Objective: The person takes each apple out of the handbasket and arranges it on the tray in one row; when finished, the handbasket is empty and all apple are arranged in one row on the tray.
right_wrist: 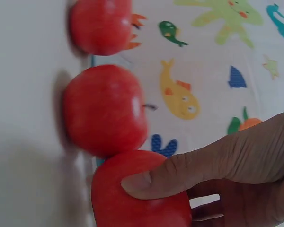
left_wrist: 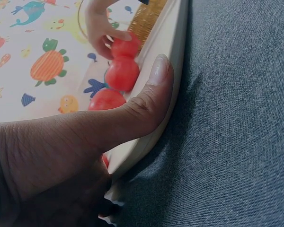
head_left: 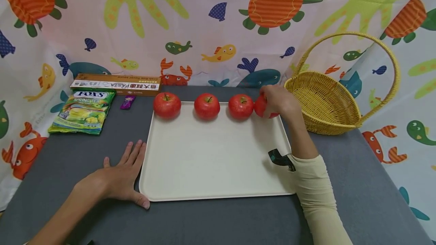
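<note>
A red apple is gripped by my right hand at the far right corner of a cream tray. In the right wrist view the thumb lies across its side, and it touches the neighbouring apple. Two more red apples, one near the middle and one at the far left corner, stand in the same row along the tray's back edge. My left hand lies with fingers spread on the grey table, against the tray's left edge; its thumb reaches the near left corner.
A yellow wicker basket with a tall handle stands right of the tray. At the back left are a pasta box, a green Fox's candy bag and a small purple wrapped sweet. A patterned curtain hangs behind.
</note>
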The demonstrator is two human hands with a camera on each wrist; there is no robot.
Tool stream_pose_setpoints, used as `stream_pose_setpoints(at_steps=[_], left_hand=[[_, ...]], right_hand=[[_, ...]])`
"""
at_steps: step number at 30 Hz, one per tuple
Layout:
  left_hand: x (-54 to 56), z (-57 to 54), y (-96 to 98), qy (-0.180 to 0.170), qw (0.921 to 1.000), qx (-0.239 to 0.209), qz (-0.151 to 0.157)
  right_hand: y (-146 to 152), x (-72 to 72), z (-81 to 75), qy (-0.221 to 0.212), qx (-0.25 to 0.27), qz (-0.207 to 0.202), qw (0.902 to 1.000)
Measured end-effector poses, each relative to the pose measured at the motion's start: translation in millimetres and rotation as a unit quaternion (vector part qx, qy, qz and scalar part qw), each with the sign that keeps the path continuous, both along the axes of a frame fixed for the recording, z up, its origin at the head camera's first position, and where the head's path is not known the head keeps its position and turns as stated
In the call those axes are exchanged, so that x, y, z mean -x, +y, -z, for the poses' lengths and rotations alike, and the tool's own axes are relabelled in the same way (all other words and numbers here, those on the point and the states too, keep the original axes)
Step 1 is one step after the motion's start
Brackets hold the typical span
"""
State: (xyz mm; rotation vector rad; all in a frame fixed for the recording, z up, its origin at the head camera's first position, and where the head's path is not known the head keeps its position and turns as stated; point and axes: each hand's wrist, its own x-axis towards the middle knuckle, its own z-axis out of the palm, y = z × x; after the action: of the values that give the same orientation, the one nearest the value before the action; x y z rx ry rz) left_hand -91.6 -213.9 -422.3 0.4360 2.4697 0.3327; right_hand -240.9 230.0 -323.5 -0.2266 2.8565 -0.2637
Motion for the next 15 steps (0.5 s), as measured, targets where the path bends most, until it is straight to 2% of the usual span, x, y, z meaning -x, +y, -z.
stream_pose_setpoints(at_steps=[2, 5, 11, 15], left_hand=[[-1.4, -4.2, 2.4, -0.004, 1.0000, 0.002, 0.000], [-3.2, -3.4, 3.7, -0.006, 1.0000, -0.003, -0.004], [-0.7, 2.5, 2.5, -0.002, 1.0000, 0.001, -0.002], [1.5, 0.3, 2.8, 0.000, 1.0000, 0.001, 0.001]], right_hand=[[-1, 4.7, 5.2, -0.010, -0.008, -0.007, 0.9999], [-3, 9.3, 11.7, -0.021, -0.032, -0.006, 0.9992], [-3, 8.4, 18.9, -0.008, -0.090, 0.001, 0.9959], [-3, 8.1, 23.0, 0.001, -0.106, 0.004, 0.9944]])
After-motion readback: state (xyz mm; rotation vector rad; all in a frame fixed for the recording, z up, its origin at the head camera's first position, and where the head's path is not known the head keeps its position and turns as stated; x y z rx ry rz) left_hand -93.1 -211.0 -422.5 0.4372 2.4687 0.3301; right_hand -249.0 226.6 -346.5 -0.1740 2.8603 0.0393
